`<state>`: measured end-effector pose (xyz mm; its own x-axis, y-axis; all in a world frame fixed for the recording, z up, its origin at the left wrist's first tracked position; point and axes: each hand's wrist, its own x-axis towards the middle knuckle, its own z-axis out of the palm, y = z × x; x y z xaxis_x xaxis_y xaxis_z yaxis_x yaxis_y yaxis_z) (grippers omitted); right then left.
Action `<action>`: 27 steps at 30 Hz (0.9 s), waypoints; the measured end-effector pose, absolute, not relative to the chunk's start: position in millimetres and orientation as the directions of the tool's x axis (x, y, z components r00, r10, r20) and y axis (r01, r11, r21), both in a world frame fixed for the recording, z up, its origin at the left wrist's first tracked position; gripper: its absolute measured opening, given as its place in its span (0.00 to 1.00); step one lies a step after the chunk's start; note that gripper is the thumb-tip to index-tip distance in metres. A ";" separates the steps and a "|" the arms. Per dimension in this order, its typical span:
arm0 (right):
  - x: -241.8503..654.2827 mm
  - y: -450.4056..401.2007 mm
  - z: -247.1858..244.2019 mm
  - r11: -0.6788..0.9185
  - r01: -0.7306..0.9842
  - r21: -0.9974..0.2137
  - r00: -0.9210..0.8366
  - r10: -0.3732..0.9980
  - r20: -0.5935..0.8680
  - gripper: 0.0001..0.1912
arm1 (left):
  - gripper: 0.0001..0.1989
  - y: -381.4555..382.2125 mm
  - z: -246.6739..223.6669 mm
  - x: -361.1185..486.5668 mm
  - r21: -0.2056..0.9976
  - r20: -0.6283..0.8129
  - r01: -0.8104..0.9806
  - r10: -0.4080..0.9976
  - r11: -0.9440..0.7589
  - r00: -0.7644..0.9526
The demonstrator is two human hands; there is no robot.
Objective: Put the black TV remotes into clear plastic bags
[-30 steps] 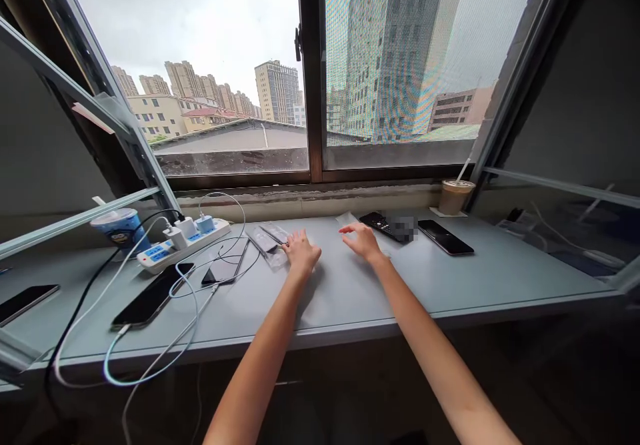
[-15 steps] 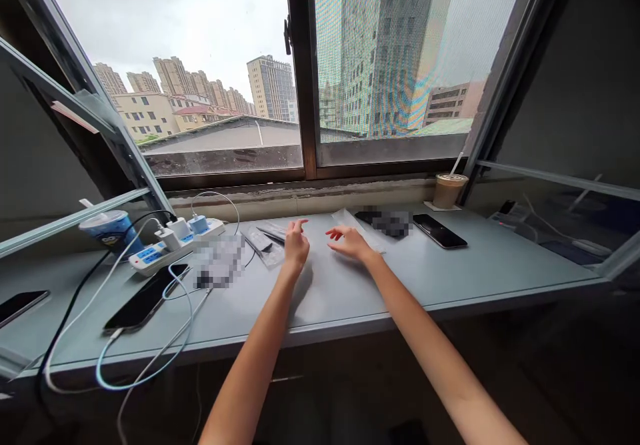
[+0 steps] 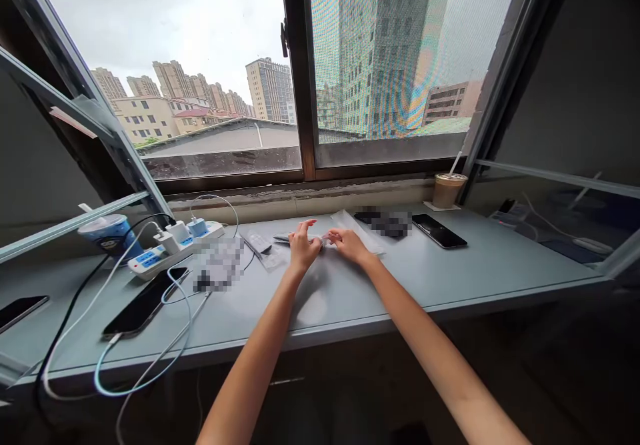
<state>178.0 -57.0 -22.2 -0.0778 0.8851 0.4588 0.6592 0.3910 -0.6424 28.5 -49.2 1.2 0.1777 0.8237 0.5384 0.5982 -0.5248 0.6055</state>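
Near the middle of the grey desk (image 3: pixel 345 298), my left hand (image 3: pixel 304 247) is closed on a small packet, with a dark strip (image 3: pixel 281 238) sticking out to its left. My right hand (image 3: pixel 349 245) pinches the right end of the same small packet; its details are too small to tell. A clear plastic sleeve (image 3: pixel 267 256) with a dark item lies left of my left hand. Behind my right hand is another clear sleeve (image 3: pixel 353 222), flat on the desk.
A power strip (image 3: pixel 145 265) with chargers, a blue cup (image 3: pixel 114 235), cables and a phone (image 3: pixel 140 305) stand or lie at left. Another phone (image 3: pixel 439 230) and a drink cup (image 3: pixel 448 191) are at right. Behind the desk is a window.
My left hand has moved slightly right and now has the dark-ended packet, which lay left of it before. My right hand's fingers have closed in, and the two hands are nearer each other.
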 end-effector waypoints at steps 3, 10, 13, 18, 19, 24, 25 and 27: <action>177.9 -55.8 -17.8 0.411 0.562 -0.718 0.032 0.857 0.515 0.11 | 0.27 -49.6 -3.2 27.5 0.490 0.474 0.709 0.838 -0.507 0.272; 179.2 -60.7 -1.2 0.489 0.212 -0.846 0.332 0.778 0.533 0.15 | 0.28 -51.6 -7.6 27.8 0.348 0.477 0.737 0.786 -0.579 0.393; 181.0 -62.6 3.3 0.452 0.123 -0.883 0.375 0.803 0.463 0.17 | 0.28 -52.7 -5.6 28.2 0.353 0.510 0.732 0.776 -0.583 0.372; 182.3 -60.5 2.9 0.387 0.125 -0.913 0.406 0.820 0.403 0.22 | 0.21 -56.0 -3.1 30.4 0.381 0.468 0.707 0.783 -0.596 0.409; 183.1 -60.3 2.8 0.382 0.134 -0.914 0.438 0.805 0.401 0.23 | 0.18 -56.2 -2.7 30.4 0.389 0.451 0.717 0.798 -0.579 0.400; 190.9 -65.3 6.9 0.399 0.088 -0.913 0.593 0.716 0.369 0.21 | 0.13 -52.9 0.9 25.7 0.402 0.486 0.797 0.843 -0.451 0.232; 192.2 -66.8 8.2 0.407 0.083 -0.910 0.598 0.710 0.372 0.20 | 0.13 -52.0 1.7 24.3 0.392 0.514 0.804 0.831 -0.448 0.213; 193.6 -69.1 9.8 0.409 0.117 -0.905 0.591 0.704 0.395 0.20 | 0.13 -50.8 2.7 22.0 0.363 0.559 0.809 0.803 -0.462 0.207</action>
<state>193.6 -69.1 9.8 0.5909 0.7037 0.3945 0.1172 0.4089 -0.9050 22.0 -50.8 2.7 0.2070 0.8027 0.5593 0.8092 -0.4618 0.3634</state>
